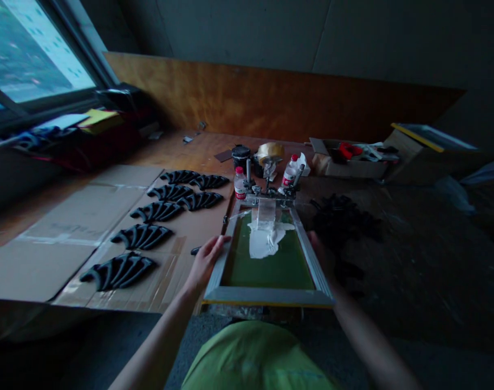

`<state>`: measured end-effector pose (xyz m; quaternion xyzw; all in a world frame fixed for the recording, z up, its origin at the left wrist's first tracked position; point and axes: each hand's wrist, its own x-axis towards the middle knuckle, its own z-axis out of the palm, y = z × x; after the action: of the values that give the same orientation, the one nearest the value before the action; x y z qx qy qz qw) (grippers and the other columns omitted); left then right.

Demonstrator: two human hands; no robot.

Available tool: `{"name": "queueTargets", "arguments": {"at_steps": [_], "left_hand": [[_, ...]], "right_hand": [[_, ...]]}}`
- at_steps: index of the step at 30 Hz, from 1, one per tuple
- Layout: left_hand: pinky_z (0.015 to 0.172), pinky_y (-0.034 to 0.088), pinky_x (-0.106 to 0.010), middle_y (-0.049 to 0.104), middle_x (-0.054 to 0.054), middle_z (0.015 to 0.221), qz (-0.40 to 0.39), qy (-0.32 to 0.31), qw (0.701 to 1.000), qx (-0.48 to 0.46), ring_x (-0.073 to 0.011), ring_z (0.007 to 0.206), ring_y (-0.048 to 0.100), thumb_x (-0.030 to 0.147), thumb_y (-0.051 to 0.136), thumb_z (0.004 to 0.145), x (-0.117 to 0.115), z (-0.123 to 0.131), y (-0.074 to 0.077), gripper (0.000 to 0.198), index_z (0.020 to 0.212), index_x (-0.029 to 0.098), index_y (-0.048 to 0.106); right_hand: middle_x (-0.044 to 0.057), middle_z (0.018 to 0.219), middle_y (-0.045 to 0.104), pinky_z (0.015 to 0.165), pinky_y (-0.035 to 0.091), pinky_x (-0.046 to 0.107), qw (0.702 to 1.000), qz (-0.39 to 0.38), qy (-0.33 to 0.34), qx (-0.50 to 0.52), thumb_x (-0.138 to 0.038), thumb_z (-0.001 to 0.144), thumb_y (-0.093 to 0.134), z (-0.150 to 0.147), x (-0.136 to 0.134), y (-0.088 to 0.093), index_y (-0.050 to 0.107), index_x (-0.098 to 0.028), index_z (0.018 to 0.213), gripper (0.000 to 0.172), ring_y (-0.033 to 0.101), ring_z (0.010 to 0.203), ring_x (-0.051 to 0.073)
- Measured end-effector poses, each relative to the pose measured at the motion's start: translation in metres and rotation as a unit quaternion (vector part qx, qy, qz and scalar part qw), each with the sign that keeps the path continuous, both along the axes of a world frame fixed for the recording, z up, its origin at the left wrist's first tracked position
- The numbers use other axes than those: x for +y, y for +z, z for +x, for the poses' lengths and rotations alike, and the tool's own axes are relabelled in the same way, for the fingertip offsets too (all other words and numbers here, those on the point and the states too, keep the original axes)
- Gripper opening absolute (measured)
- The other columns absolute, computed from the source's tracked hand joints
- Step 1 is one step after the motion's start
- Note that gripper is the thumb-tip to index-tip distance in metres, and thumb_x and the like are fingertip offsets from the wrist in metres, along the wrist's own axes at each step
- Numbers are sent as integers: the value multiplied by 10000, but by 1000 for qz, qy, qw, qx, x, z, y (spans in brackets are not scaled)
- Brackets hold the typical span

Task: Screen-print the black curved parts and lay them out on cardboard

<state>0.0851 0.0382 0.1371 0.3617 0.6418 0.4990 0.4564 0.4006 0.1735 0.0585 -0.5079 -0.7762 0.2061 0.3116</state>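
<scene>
A silk-screen printing frame (267, 295) with a green mesh (271, 273) lies in front of me, clamped at its far end. White ink (264, 245) is pooled on the mesh below a clear squeegee-like block (266, 211). My left hand (207, 259) is at the frame's left side, fingers closed around a slim black piece (195, 251) whose end sticks out to the left. The piece's other end is hidden by the hand and frame. My right hand (315, 246) is at the right side, its fingers mostly hidden by the frame and shadow.
Several black ribbed parts (117, 271) lie in rows on cardboard (88, 216) at left. A dark pile of parts (346, 216) is at right. Behind the clamp (267, 196) stand two red-capped bottles (239, 184), a tape roll (270, 153), a black tub (241, 156) and a box (352, 167).
</scene>
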Motion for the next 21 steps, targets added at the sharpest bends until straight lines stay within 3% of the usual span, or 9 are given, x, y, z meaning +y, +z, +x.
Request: {"name": "queueTargets", "arguments": {"at_steps": [2,4,6,8,10,13,17,21], "left_hand": [[609,471,-248,689,-40,824,-25,-12,1000,-10,-165,679,615,619,622,741,-10,2,-30,711,1271,147,589],[612,471,-253,674,-27,796,-46,-18,999,10,-167,670,613,597,623,748,-13,4,-59,791,1395,165,482],[616,466,-256,663,-22,794,-61,-24,996,53,-171,674,611,588,594,774,-13,3,-81,793,1436,182,435],[622,463,-260,663,-27,818,-69,-36,993,88,-178,690,615,584,562,798,-12,2,-96,764,1443,197,427],[620,459,-263,659,-27,825,-74,-49,991,102,-180,692,614,582,537,817,-11,-1,-104,741,1449,214,416],[616,462,-267,658,-26,826,-74,-57,991,94,-182,689,617,577,526,826,-10,-2,-107,735,1454,216,405],[650,492,-284,672,-28,796,-71,-31,994,78,-199,717,637,554,578,790,-9,-1,-106,714,1403,200,481],[648,506,-298,663,-16,726,-75,-7,995,65,-202,685,636,542,614,762,-8,3,-102,692,1360,202,532]], "right_hand": [[41,836,688,686,533,280,997,30,-68,25,-386,927,368,2,19,16,645,-139,1004,379,632,733,165],[109,1039,661,767,536,348,994,69,-70,39,-373,871,532,-15,30,35,602,-159,1131,344,630,849,200],[142,1221,574,886,495,406,995,103,10,-4,-345,785,682,-44,33,52,544,-183,1244,506,583,1028,248],[144,1223,557,929,449,434,984,106,99,-102,-305,741,746,-75,27,62,556,-184,1224,533,527,1109,289],[123,1082,611,882,441,409,967,76,146,-193,-262,762,729,-95,16,64,614,-179,1068,338,536,1047,287],[87,924,651,807,423,343,948,40,190,-254,-192,824,627,-99,-5,54,621,-189,882,59,557,931,242],[82,876,665,771,390,320,915,61,308,-255,-59,768,535,-75,-29,47,634,-175,859,177,559,887,223],[52,815,661,722,371,304,881,58,400,-247,-56,712,554,-64,-29,57,637,-192,804,185,562,831,206]]}}
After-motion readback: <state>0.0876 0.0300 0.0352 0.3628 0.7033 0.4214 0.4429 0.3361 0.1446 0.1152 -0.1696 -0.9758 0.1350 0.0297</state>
